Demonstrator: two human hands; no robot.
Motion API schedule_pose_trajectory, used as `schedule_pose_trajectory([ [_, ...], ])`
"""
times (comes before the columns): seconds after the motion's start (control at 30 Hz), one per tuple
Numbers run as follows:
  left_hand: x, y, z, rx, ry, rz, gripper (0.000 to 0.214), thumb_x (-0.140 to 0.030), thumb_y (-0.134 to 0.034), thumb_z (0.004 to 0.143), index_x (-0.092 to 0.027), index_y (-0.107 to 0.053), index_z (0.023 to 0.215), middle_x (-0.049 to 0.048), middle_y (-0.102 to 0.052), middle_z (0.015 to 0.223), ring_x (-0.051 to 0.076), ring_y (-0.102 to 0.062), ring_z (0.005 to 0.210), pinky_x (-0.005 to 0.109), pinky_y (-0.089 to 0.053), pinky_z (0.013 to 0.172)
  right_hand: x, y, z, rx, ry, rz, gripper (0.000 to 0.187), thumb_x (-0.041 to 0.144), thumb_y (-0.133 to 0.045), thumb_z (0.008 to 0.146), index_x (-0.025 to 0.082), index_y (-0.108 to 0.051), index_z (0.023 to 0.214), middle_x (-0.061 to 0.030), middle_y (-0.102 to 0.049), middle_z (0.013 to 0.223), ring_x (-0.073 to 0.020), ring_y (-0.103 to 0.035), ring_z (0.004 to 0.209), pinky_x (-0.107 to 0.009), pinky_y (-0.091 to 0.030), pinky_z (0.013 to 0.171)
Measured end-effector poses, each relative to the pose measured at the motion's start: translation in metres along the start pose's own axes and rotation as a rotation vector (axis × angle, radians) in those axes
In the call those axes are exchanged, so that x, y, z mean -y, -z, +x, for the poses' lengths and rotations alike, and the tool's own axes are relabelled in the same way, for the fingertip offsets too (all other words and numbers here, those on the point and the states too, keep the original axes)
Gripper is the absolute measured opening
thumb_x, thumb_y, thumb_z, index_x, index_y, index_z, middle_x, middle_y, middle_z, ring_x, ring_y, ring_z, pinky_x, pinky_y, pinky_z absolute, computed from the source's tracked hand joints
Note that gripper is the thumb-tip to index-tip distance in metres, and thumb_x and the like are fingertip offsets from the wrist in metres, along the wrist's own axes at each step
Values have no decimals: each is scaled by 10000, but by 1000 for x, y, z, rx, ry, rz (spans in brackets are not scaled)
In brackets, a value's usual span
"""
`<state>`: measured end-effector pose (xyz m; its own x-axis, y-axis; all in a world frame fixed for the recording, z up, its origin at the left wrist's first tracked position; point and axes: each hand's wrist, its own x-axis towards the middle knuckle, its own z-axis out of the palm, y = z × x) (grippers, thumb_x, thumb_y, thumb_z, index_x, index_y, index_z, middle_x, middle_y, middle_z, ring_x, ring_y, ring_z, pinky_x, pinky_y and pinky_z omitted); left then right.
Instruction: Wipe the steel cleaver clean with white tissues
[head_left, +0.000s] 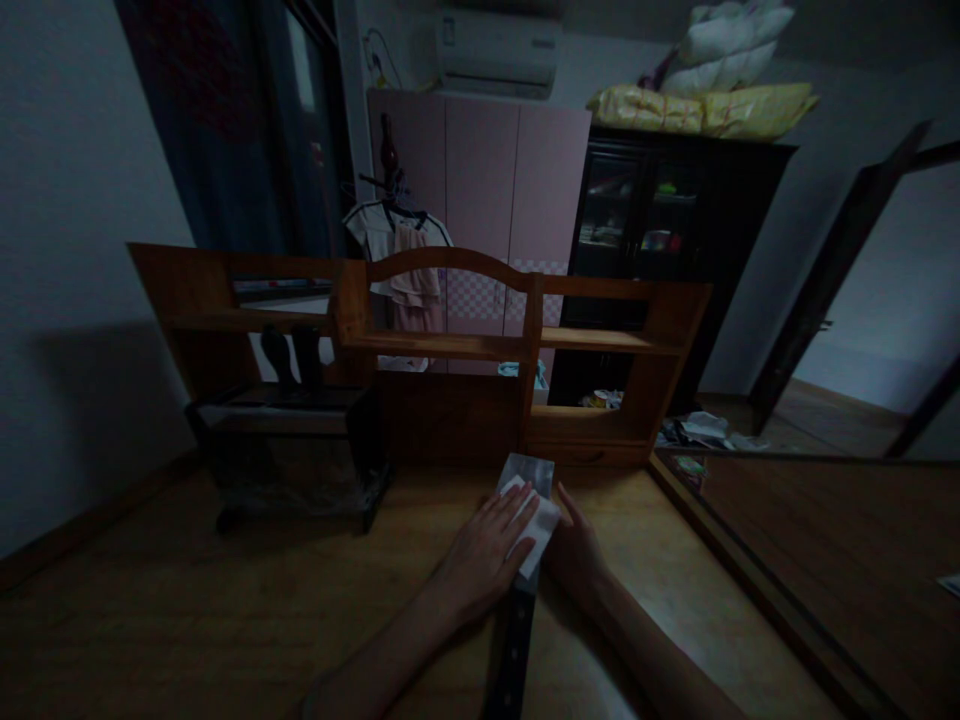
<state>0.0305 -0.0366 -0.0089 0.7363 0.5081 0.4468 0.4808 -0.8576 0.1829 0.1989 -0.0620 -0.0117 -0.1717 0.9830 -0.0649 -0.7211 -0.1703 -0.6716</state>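
Observation:
A kitchen cleaver (517, 630) with a broad silver blade and a black riveted handle lies over the wooden tabletop, its handle toward me. My left hand (491, 545) presses a folded white tissue (538, 522) onto the upper face of the blade, fingers close together over it. At the blade's right edge is my right hand (579, 550), turned on its side and steadying the cleaver. One of its fingers points forward, while others are hidden behind the blade and tissue.
A dark knife block (285, 450) with black-handled knives stands on the tabletop (247, 610) at left. Behind it runs a wooden shelf unit (450, 345). A raised wooden edge (750, 575) borders the right side. Further back are a pink wardrobe (480, 180) and a dark cabinet (720, 240).

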Motion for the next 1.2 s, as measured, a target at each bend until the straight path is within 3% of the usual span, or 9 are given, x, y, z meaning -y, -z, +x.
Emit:
schedule_pose_trajectory([
  [0.23,-3,3,0,16,-38,-10,546,-389,-293,1018,-277,-127,1526,11,-140,1589,200,-128,1461,440,-230,1190,0,-1,1,-44,-44,76,477,497,-553,863,151,-635,1182,-107,-721,1050,-272,-651,1041,-415,-448,969],
  [0.47,-10,9,0,24,-81,1,507,-381,-328,1010,-413,-180,1493,-44,-7,1598,272,-58,1466,531,-228,1161,2,-12,-2,13,-7,80,451,480,-540,869,151,-641,1159,-104,-707,1095,-275,-629,1094,-434,-400,1027],
  [0.7,-2,7,0,45,-96,-7,509,-370,-302,1014,-331,-192,1510,-31,-136,1589,205,-106,1464,446,-225,1188,2,-10,-2,-37,-71,96,438,476,-541,861,138,-661,1113,-112,-719,1048,-275,-647,1062,-426,-432,1000],
  [0.97,-2,4,1,14,-71,18,527,-384,-273,1020,-260,-167,1520,13,-192,1577,193,-140,1458,431,-238,1186,-2,1,3,-28,-26,74,414,473,-591,829,151,-683,1073,-99,-720,1054,-264,-588,1162,-419,-399,1041],
  [1.2,7,-1,1,-43,68,44,543,-416,-273,1016,-226,-187,1518,49,-200,1574,218,-154,1454,458,-237,1186,0,4,5,54,0,0,349,479,-567,825,265,-673,1079,-41,-707,1110,-264,-567,1184,-467,-388,1049],
])
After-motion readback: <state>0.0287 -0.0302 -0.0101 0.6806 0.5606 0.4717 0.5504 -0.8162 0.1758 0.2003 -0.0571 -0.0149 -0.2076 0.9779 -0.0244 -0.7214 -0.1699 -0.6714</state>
